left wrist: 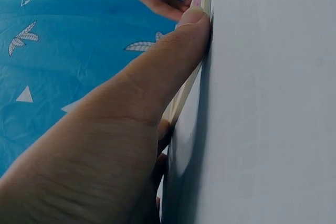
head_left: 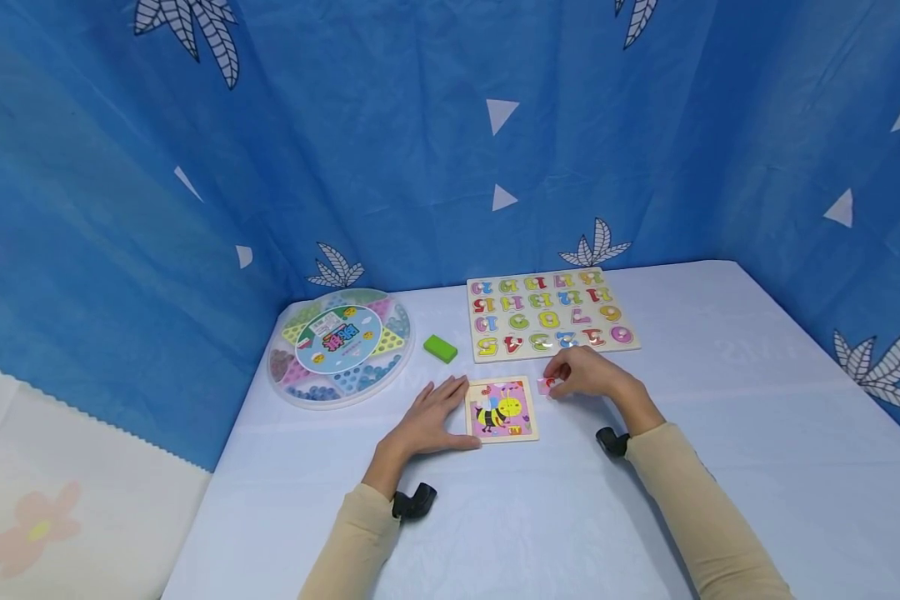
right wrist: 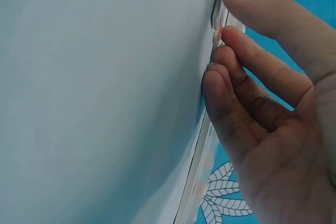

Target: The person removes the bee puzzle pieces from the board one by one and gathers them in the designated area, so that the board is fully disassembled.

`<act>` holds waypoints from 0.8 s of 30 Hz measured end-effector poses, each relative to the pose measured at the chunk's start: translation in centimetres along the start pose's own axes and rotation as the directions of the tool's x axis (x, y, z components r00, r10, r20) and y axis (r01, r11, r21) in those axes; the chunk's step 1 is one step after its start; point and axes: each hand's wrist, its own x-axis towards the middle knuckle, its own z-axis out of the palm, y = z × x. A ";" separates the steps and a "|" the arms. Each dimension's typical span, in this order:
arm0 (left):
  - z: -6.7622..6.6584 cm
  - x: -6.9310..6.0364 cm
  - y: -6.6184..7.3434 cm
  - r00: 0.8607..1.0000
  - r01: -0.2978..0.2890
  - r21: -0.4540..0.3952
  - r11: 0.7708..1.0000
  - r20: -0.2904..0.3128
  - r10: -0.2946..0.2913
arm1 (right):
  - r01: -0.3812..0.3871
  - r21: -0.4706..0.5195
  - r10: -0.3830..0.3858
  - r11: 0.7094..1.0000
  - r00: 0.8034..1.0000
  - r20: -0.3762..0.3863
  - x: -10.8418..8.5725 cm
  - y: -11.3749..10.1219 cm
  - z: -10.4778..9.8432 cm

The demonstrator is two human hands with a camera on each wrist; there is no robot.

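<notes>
A small square bee puzzle (head_left: 506, 406) with a pale wooden border lies on the table in the head view. My left hand (head_left: 433, 419) rests against its left side with the fingers stretched out, and the thumb touches the lower edge. Seen from the left wrist, that thumb (left wrist: 173, 51) presses along the rim of the board. Right of the puzzle, my right hand (head_left: 587, 372) pinches a small pink puzzle piece (head_left: 544, 386) with red on it, low at the tabletop. In the right wrist view the thumb and forefinger are at the piece, which is partly hidden.
Behind the bee puzzle lies a wooden number board (head_left: 528, 322) with colourful knobbed numbers. A green block (head_left: 440, 348) sits to its left. Farther left is a round, clear-lidded game box (head_left: 341, 346) holding marbles. Blue cloth (head_left: 435, 167) hangs along the table's back edge.
</notes>
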 end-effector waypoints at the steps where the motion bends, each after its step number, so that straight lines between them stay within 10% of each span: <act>1: 0.0 0.0 0.0 1.000 -0.001 0.000 1.000 -0.001 0.001 | 0.002 0.004 -0.002 1.000 1.000 0.000 0.0 0.0 0.0; 24: 0.0 0.2 0.0 1.000 0.014 0.010 1.000 0.001 -0.014 | 0.130 0.033 -0.130 0.991 0.991 0.000 0.5 -3.0 0.6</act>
